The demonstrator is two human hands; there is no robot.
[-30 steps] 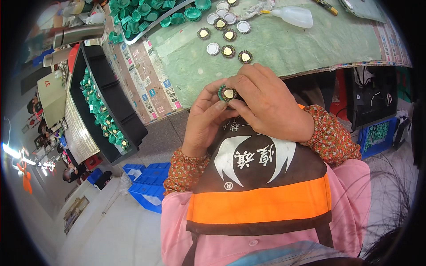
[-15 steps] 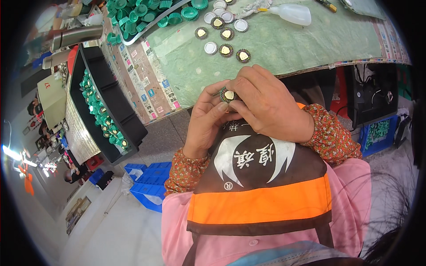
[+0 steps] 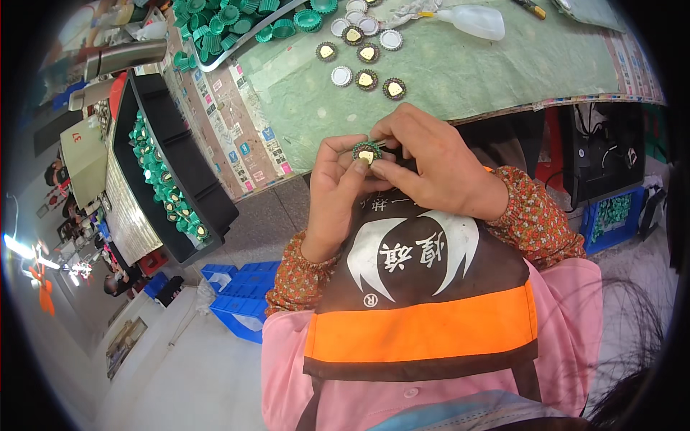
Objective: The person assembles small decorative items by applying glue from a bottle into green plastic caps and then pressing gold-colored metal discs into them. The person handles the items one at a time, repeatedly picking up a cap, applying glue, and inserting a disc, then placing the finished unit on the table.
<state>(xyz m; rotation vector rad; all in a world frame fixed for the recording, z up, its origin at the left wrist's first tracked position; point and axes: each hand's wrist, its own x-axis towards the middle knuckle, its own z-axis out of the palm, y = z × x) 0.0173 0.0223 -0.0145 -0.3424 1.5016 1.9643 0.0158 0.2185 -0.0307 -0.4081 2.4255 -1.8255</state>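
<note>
In front of my apron, both hands hold a small round cap-like piece (image 3: 367, 155) with a fluted edge, green at its far rim, with a cream emblem on its dark face. My left hand (image 3: 334, 179) pinches it, thumb on the near edge. My right hand (image 3: 438, 158) grips its right side between thumb and bent fingers; a thin sliver shows by the right fingertips, too small to name. Farther off on the table, dark fluted caps with cream emblems (image 3: 366, 80) lie near upturned white-faced caps (image 3: 341, 76).
Green fluted cups (image 3: 208, 29) fill a tray (image 3: 237, 50) at the far left of the green-covered table (image 3: 474, 79). A black bin (image 3: 176, 165) of green pieces stands left. A squeeze bottle (image 3: 471, 23) lies at the back. Blue crates (image 3: 244, 294) sit on the floor.
My right fingers have drawn back a little from the cap piece and opened somewhat. The piece has tilted, so its green rim shows more.
</note>
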